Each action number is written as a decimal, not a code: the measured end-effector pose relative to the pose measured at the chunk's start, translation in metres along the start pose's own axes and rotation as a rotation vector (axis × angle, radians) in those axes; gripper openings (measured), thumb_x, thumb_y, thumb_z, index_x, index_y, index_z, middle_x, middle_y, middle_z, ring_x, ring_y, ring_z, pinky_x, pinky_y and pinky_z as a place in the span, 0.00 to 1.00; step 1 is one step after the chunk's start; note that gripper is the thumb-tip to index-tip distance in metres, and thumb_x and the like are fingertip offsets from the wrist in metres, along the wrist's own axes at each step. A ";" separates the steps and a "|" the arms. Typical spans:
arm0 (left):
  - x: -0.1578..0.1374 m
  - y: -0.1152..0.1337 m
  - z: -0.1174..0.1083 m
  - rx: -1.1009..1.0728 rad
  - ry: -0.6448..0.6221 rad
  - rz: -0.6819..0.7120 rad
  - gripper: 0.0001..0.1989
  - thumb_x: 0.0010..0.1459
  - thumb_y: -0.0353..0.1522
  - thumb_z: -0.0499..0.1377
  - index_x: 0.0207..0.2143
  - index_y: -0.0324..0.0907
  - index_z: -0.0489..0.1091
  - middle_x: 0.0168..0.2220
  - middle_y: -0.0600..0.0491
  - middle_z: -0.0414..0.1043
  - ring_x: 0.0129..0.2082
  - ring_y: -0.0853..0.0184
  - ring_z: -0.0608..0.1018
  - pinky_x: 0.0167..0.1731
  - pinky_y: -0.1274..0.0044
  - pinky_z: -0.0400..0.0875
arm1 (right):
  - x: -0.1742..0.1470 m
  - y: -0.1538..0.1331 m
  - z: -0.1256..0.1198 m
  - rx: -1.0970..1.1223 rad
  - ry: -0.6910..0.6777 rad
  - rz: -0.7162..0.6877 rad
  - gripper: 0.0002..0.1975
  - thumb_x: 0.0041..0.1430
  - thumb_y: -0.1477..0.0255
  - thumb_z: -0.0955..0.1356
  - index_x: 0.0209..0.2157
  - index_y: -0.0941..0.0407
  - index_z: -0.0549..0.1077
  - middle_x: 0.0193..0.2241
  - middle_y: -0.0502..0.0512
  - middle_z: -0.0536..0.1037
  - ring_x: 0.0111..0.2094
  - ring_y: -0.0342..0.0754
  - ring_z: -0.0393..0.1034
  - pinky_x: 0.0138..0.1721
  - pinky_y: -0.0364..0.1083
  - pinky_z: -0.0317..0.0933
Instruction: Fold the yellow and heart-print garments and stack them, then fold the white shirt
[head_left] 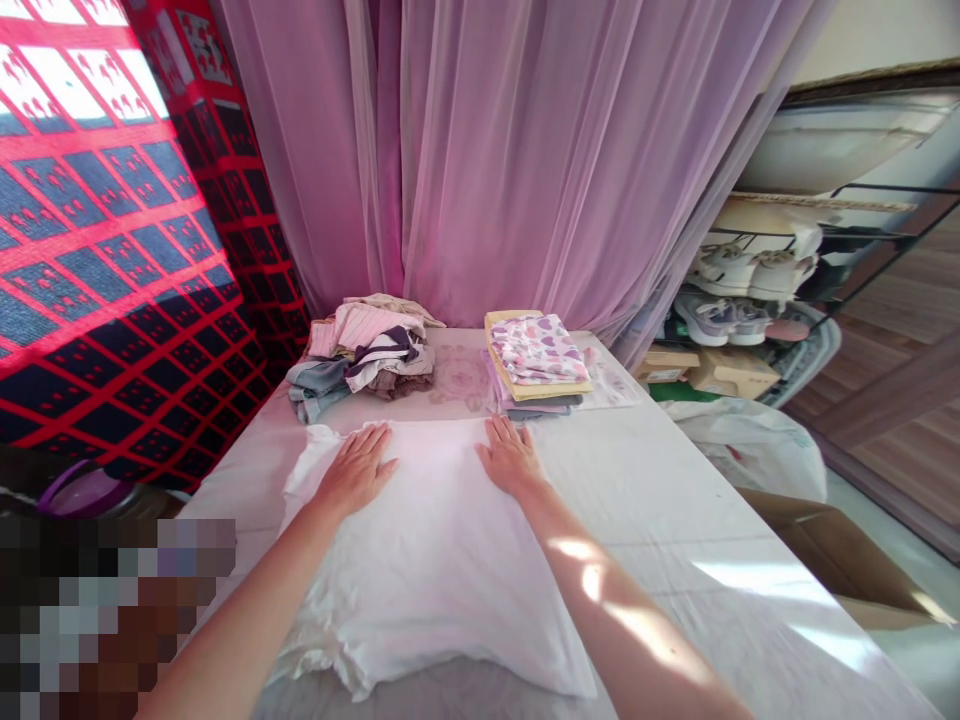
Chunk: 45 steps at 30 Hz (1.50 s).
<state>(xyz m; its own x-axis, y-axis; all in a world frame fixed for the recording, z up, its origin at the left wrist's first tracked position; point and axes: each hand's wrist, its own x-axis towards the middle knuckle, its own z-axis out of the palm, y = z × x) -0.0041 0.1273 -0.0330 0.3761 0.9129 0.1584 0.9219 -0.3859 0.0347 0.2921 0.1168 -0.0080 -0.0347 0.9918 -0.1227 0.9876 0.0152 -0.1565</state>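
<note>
A white garment with ruffled edges (442, 560) lies spread on the table in front of me; its exact kind is hard to tell. My left hand (358, 468) rests flat on its far left part, fingers stretched out. On the far right part lies my right hand (511, 455), palm down with the fingers extended. Just beyond the right hand is a stack of folded clothes (538, 360), topped by a piece with purple and pink hearts. A loose heap of clothes (367, 350), with striped, denim and dark pieces, sits beyond the left hand.
The table (645, 540) has a pale cover. Purple curtains (480, 150) hang behind it, a red and black patterned cloth (112, 220) at left. To the right are a rack with shoes (724, 320), a plastic bag (757, 445) and an open cardboard box (832, 550).
</note>
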 end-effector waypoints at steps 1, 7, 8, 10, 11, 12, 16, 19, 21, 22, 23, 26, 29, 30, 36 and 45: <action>0.000 0.002 -0.001 0.000 -0.004 -0.008 0.30 0.66 0.43 0.46 0.66 0.40 0.56 0.68 0.45 0.55 0.68 0.58 0.56 0.66 0.63 0.48 | -0.001 -0.005 -0.002 0.001 0.005 0.013 0.30 0.69 0.63 0.52 0.68 0.60 0.50 0.70 0.59 0.47 0.70 0.52 0.37 0.67 0.61 0.32; 0.002 0.007 -0.006 0.002 -0.023 -0.016 0.30 0.66 0.43 0.46 0.66 0.40 0.56 0.67 0.46 0.56 0.68 0.58 0.56 0.66 0.63 0.48 | -0.009 -0.078 0.003 0.113 0.093 -0.127 0.29 0.69 0.64 0.52 0.68 0.59 0.52 0.70 0.58 0.47 0.70 0.51 0.36 0.67 0.61 0.27; 0.003 0.007 -0.007 0.006 -0.025 -0.018 0.30 0.65 0.43 0.46 0.66 0.40 0.56 0.67 0.46 0.56 0.68 0.58 0.56 0.66 0.64 0.48 | -0.010 -0.090 0.006 0.141 0.071 -0.181 0.29 0.69 0.63 0.52 0.68 0.58 0.52 0.70 0.57 0.48 0.70 0.51 0.37 0.67 0.60 0.28; 0.003 0.007 -0.008 0.014 -0.024 -0.015 0.29 0.65 0.43 0.46 0.65 0.41 0.57 0.67 0.46 0.56 0.68 0.58 0.57 0.66 0.63 0.49 | -0.010 -0.104 0.012 0.170 0.027 -0.233 0.30 0.69 0.61 0.52 0.68 0.58 0.52 0.70 0.57 0.48 0.70 0.51 0.37 0.67 0.60 0.30; 0.003 0.007 -0.008 0.021 -0.025 -0.011 0.29 0.65 0.43 0.46 0.65 0.41 0.58 0.68 0.46 0.56 0.68 0.58 0.57 0.66 0.63 0.49 | -0.010 -0.106 0.013 0.172 0.011 -0.236 0.30 0.69 0.60 0.52 0.68 0.58 0.52 0.70 0.58 0.48 0.70 0.51 0.37 0.67 0.60 0.31; 0.003 0.007 -0.009 0.028 -0.029 -0.007 0.29 0.65 0.43 0.46 0.65 0.41 0.58 0.68 0.47 0.55 0.68 0.58 0.57 0.66 0.63 0.49 | -0.009 -0.102 0.014 0.168 0.003 -0.226 0.31 0.69 0.59 0.52 0.68 0.58 0.52 0.70 0.58 0.47 0.70 0.52 0.37 0.67 0.60 0.31; 0.003 0.007 -0.010 0.053 -0.050 -0.002 0.28 0.66 0.42 0.46 0.65 0.42 0.58 0.68 0.48 0.54 0.68 0.57 0.57 0.66 0.63 0.49 | -0.010 -0.061 0.009 0.115 0.012 -0.113 0.32 0.69 0.59 0.52 0.68 0.59 0.51 0.70 0.60 0.46 0.70 0.54 0.36 0.67 0.61 0.31; 0.004 0.006 -0.010 0.034 -0.030 0.004 0.27 0.65 0.42 0.47 0.64 0.44 0.59 0.68 0.48 0.55 0.68 0.57 0.57 0.66 0.63 0.50 | -0.017 -0.027 0.006 0.061 0.038 -0.005 0.31 0.70 0.59 0.53 0.68 0.60 0.51 0.70 0.61 0.46 0.70 0.54 0.36 0.66 0.60 0.33; 0.005 0.005 -0.010 0.022 -0.022 0.001 0.26 0.65 0.41 0.48 0.64 0.45 0.59 0.68 0.48 0.55 0.67 0.57 0.57 0.66 0.63 0.50 | -0.021 -0.014 0.007 0.044 0.060 0.023 0.31 0.70 0.60 0.52 0.68 0.60 0.51 0.70 0.61 0.47 0.70 0.54 0.36 0.66 0.59 0.34; 0.005 0.006 -0.010 0.019 -0.025 -0.003 0.26 0.65 0.41 0.48 0.64 0.45 0.60 0.68 0.48 0.56 0.67 0.57 0.57 0.66 0.63 0.50 | -0.023 -0.010 0.007 0.045 0.068 0.026 0.31 0.70 0.60 0.53 0.68 0.61 0.51 0.70 0.61 0.47 0.70 0.53 0.37 0.66 0.59 0.35; 0.005 0.007 -0.011 0.017 -0.029 -0.010 0.26 0.65 0.41 0.49 0.63 0.45 0.60 0.68 0.48 0.56 0.67 0.57 0.57 0.66 0.63 0.50 | -0.024 -0.008 0.007 0.048 0.074 0.026 0.31 0.70 0.60 0.53 0.68 0.61 0.52 0.70 0.61 0.48 0.70 0.54 0.37 0.67 0.58 0.35; 0.004 0.015 -0.012 0.033 -0.014 -0.080 0.25 0.65 0.40 0.49 0.62 0.45 0.62 0.67 0.47 0.56 0.67 0.55 0.58 0.65 0.61 0.50 | -0.027 -0.011 0.002 0.053 0.083 0.033 0.30 0.69 0.62 0.53 0.67 0.62 0.54 0.69 0.62 0.50 0.69 0.54 0.40 0.67 0.59 0.34; 0.000 0.028 -0.013 0.079 0.049 -0.201 0.23 0.65 0.38 0.48 0.60 0.44 0.64 0.67 0.45 0.56 0.67 0.54 0.57 0.64 0.59 0.51 | -0.038 -0.030 -0.001 0.054 0.103 0.037 0.29 0.69 0.65 0.53 0.66 0.62 0.55 0.69 0.63 0.50 0.70 0.55 0.39 0.67 0.61 0.30; -0.002 0.032 -0.013 0.091 0.067 -0.232 0.23 0.65 0.37 0.48 0.59 0.43 0.65 0.67 0.45 0.57 0.66 0.54 0.58 0.64 0.59 0.52 | -0.044 -0.040 0.001 0.063 0.119 0.023 0.29 0.69 0.65 0.53 0.67 0.62 0.56 0.69 0.63 0.50 0.70 0.55 0.39 0.67 0.62 0.29; -0.012 0.039 -0.021 0.122 0.155 -0.282 0.20 0.65 0.34 0.46 0.52 0.39 0.71 0.63 0.43 0.62 0.61 0.54 0.66 0.58 0.64 0.62 | -0.095 -0.082 0.022 0.159 0.111 -0.211 0.30 0.69 0.57 0.54 0.66 0.55 0.57 0.69 0.61 0.50 0.69 0.56 0.41 0.66 0.63 0.35; -0.019 0.038 -0.028 0.136 0.187 -0.259 0.18 0.64 0.35 0.47 0.46 0.44 0.74 0.60 0.46 0.67 0.57 0.58 0.71 0.54 0.67 0.67 | -0.121 0.003 0.008 0.073 0.075 -0.073 0.29 0.69 0.59 0.55 0.67 0.55 0.56 0.69 0.59 0.50 0.70 0.54 0.41 0.67 0.60 0.37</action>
<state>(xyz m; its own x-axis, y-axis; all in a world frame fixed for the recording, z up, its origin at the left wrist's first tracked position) 0.0214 0.0912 -0.0071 0.1156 0.9333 0.3399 0.9933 -0.1114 -0.0319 0.2978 -0.0038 -0.0017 -0.0922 0.9951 -0.0348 0.9690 0.0816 -0.2332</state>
